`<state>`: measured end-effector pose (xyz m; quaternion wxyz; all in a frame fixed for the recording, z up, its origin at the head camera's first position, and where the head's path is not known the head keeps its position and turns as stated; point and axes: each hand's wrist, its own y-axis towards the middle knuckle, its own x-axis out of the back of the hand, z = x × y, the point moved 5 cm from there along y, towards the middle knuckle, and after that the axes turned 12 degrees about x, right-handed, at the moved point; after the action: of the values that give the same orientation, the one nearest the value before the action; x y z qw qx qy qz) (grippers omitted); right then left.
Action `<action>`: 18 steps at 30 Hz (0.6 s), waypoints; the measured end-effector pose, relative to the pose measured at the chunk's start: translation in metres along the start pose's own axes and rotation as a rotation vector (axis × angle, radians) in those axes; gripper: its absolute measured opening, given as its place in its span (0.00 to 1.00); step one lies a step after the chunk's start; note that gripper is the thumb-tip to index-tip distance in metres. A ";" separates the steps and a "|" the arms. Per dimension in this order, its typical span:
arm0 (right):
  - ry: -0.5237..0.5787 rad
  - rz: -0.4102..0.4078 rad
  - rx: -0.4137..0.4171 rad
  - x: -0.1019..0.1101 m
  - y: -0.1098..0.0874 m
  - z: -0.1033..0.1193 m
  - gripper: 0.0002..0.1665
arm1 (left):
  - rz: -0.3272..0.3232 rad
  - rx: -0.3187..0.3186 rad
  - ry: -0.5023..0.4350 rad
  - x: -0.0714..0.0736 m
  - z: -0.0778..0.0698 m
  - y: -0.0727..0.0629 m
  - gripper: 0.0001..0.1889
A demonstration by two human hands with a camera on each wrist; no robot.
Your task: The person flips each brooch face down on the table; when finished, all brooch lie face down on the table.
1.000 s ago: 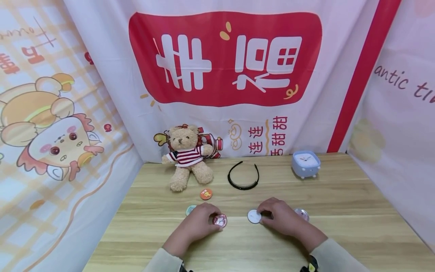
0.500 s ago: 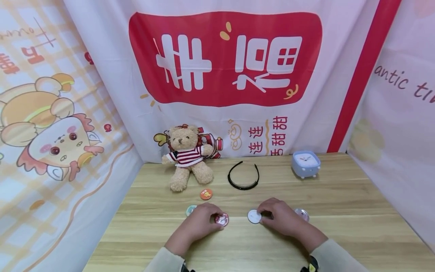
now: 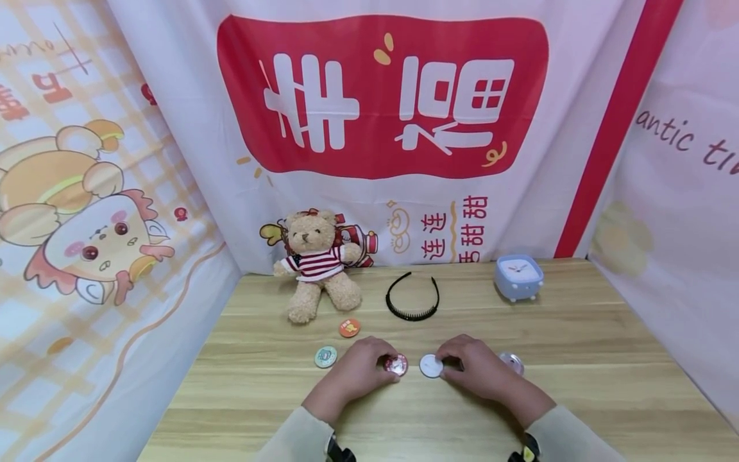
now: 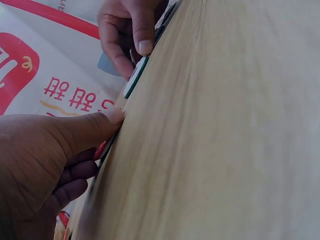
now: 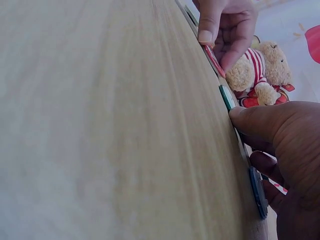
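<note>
My left hand (image 3: 362,369) pinches a small round red disc (image 3: 398,365) with a printed picture, thumb on its near edge and fingers on its far side. My right hand (image 3: 476,369) holds a white disc (image 3: 430,366) by its right edge between thumb and fingers. The two discs lie close together on the wooden table with a narrow gap. In the right wrist view the white disc (image 5: 227,97) shows a green rim, and the red disc (image 5: 215,61) sits slightly tilted in the left hand. Fingers cover part of each disc.
A teal disc (image 3: 326,357) and an orange disc (image 3: 349,328) lie left of the hands. Partly behind my right hand is a silvery disc (image 3: 512,362). Farther back are a teddy bear (image 3: 316,263), a black headband (image 3: 412,316) and a blue clock (image 3: 518,277).
My left hand has slid to the right with the red disc, bringing it close to the white one. The teal disc has come fully into sight. My right hand has stayed in place.
</note>
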<state>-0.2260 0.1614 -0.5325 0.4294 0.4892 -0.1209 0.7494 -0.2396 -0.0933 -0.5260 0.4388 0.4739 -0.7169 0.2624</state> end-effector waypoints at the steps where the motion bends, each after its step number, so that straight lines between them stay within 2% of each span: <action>1: -0.001 -0.002 0.002 0.000 0.000 0.000 0.15 | -0.003 0.000 -0.004 -0.001 0.000 0.001 0.20; 13: -0.013 -0.001 0.017 0.000 0.000 0.002 0.13 | 0.007 -0.037 -0.062 -0.004 0.003 -0.001 0.21; 18: -0.007 -0.012 0.016 -0.001 0.001 0.005 0.14 | 0.006 -0.010 -0.096 -0.005 0.007 -0.002 0.20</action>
<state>-0.2234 0.1571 -0.5302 0.4295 0.4958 -0.1134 0.7462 -0.2401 -0.0975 -0.5337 0.4054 0.4818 -0.7399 0.2369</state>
